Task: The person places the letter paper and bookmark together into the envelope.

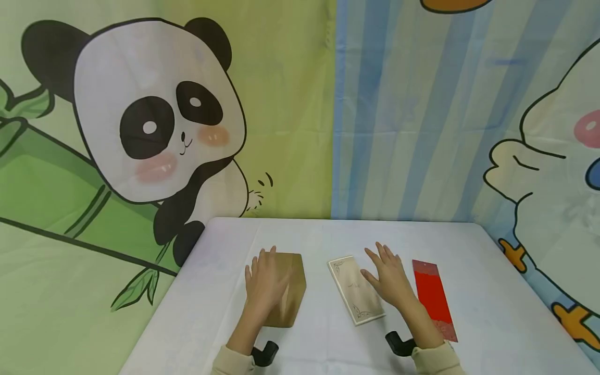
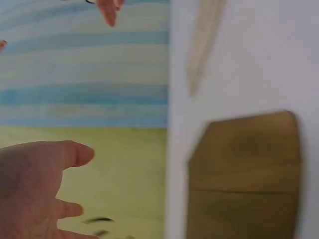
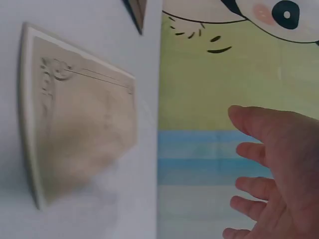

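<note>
Fingers extended, my left hand [image 1: 266, 281] is over the left part of a flat brown kraft-paper packet [image 1: 292, 291], which has angled corners and a crease across it. In the left wrist view that packet [image 2: 244, 169] lies apart from the hand. My right hand [image 1: 391, 278] hovers with spread fingers near a cream rectangular pack [image 1: 352, 289] with scrollwork printed in its corners. The right wrist view shows the pack [image 3: 84, 119] flat on the table and nothing in the hand. Right of that hand lies a red paper envelope [image 1: 432, 291], partly hidden by the forearm.
A white-covered table [image 1: 323, 344] carries all these things. Behind it hang printed cloths, one with a panda [image 1: 159, 67] and one with blue stripes [image 1: 398, 104]. A black strap mount [image 1: 265, 354] sits at each wrist.
</note>
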The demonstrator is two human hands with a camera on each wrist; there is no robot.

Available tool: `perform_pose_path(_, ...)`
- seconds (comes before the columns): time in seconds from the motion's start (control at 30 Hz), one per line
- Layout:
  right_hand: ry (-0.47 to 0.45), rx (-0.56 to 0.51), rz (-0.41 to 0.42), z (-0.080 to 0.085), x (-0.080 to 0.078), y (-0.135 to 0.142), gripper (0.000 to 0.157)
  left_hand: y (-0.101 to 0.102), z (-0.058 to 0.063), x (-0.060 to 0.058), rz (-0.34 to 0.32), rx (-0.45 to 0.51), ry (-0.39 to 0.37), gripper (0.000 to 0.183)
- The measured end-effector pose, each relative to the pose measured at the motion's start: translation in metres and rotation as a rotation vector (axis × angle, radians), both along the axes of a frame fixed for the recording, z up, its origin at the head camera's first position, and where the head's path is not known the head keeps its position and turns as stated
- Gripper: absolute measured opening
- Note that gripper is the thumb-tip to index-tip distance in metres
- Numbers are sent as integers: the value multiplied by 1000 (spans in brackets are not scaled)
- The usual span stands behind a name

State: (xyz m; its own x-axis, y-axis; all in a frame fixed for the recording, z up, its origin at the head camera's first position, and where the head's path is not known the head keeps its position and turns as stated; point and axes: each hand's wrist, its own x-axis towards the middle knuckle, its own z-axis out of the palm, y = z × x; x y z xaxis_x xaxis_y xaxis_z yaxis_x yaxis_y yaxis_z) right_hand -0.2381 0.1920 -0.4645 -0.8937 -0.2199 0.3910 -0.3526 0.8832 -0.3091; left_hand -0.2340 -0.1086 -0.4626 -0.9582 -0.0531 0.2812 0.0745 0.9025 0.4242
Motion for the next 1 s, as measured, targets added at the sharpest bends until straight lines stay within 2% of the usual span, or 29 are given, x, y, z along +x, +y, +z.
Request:
perform_pose_path(0.13,19,-105,45,-38,-10,-12,59,-15,-43,-2,-9,1,-2,72)
perform_pose_path(0.23,14,-110,71,-65,-15,-23,60,-23,-73,-1,-37,-40,-6,72)
perform_pose_path(0.3,-9,-80,76,-80,-17,-29,61,-26,-90,0,-67,-72,-8,72)
perform_pose_path(0.4,-77,-35,75,-94,-17,-36,62,-26,-106,1,-101,-99,-11,70)
perform_pose_path(0.5,-142,9,72,-100,-14,-39,60,-22,-114,3,-86,-135,-15,68)
perform_pose_path(0.6,-170,39,65,-100,-10,-37,58,-12,-117,5,-61,-135,-15,67)
perform_pose_path(0.83,-175,-7,2,-96,-5,-23,57,16,-114,12,-46,-135,14,65)
perform_pose_path(1.0,-188,-25,-11,-96,-5,-17,58,27,-113,17,-33,-157,7,66)
